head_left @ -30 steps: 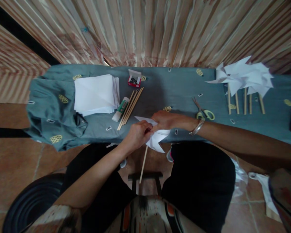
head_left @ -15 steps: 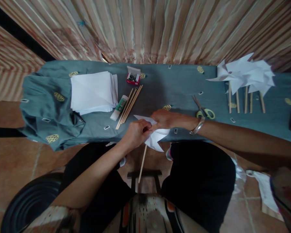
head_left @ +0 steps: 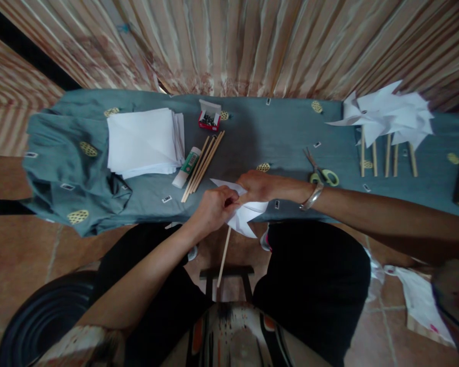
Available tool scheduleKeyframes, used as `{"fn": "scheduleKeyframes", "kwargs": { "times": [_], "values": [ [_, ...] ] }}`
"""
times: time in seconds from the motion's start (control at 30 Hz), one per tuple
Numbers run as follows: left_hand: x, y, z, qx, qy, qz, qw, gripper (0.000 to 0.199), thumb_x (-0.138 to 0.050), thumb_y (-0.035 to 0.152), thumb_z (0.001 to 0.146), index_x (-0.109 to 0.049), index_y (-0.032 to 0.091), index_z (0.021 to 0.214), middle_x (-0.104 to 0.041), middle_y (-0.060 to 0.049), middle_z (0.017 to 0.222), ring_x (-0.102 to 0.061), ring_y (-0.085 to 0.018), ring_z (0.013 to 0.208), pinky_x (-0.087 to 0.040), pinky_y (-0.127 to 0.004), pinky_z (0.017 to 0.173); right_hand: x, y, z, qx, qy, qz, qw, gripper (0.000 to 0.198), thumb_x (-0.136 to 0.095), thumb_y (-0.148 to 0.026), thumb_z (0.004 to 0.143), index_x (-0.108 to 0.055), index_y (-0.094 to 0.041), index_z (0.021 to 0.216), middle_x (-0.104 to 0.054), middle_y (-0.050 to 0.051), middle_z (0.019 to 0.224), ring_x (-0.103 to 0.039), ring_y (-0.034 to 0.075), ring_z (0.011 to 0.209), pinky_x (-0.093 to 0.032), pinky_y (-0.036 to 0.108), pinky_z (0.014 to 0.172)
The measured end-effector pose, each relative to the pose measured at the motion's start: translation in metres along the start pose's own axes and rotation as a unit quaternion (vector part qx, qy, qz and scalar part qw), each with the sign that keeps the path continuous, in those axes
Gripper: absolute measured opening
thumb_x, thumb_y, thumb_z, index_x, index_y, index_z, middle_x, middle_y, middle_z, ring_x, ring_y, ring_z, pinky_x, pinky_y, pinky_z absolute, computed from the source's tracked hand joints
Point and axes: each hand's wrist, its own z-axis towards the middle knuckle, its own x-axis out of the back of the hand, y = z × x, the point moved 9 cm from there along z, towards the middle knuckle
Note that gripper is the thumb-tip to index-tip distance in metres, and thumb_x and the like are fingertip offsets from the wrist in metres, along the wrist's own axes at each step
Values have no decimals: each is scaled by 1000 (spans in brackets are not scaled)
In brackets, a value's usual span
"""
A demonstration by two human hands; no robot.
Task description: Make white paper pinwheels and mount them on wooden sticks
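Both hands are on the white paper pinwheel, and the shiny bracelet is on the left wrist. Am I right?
Not quite: the shiny bracelet is on the right wrist, not the left, as the head view shows. The left hand and right hand are both on the white paper pinwheel, just as you said.

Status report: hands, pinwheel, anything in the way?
Left hand, right hand: both holding paper pinwheel. Stick slants downward. Scissors nearby on tabletop, not blocking.
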Motion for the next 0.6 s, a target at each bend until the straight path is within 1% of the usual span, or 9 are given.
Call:
{"fn": "scheduleKeyframes", "kwargs": {
  "times": [0.1,0.3,0.5,0.6],
  "values": [
    [0,-1,0,8,-1,-2,1000,4,-64,13,77,-67,15,78,-67,-2,75,-60,-12,66,-42,-21,59,0,0,0,-8,-10,-10,1000,38,-65,-52,76,-66,-16,67,-60,1,56,-49,13,56,-26,27,52],
    [-1,-2,0,10,-7,-1,1000,5,-63,15,79,-68,15,78,-67,-1,76,-60,-12,67,-43,-22,60,1,-1,0,-25,-17,-41,999,37,-66,-51,76,-69,-14,70,-63,4,59,-49,13,56,-25,27,52],
    [0,-1,-1,-3,-2,20,1000,6,-62,15,81,-68,16,78,-66,-2,77,-62,-13,70,-45,-23,63,8,-11,-4,-14,15,-70,997,40,-63,-47,80,-72,-8,80,-68,11,71,-50,14,59,-25,28,54],
    [0,0,-3,-5,-2,16,1000,6,-63,16,82,-68,16,79,-66,-2,78,-63,-14,72,-48,-23,65,8,-10,-4,-20,6,-60,998,36,-64,-44,79,-71,-9,78,-67,8,68,-49,12,57,-26,27,53]
  ]
}}
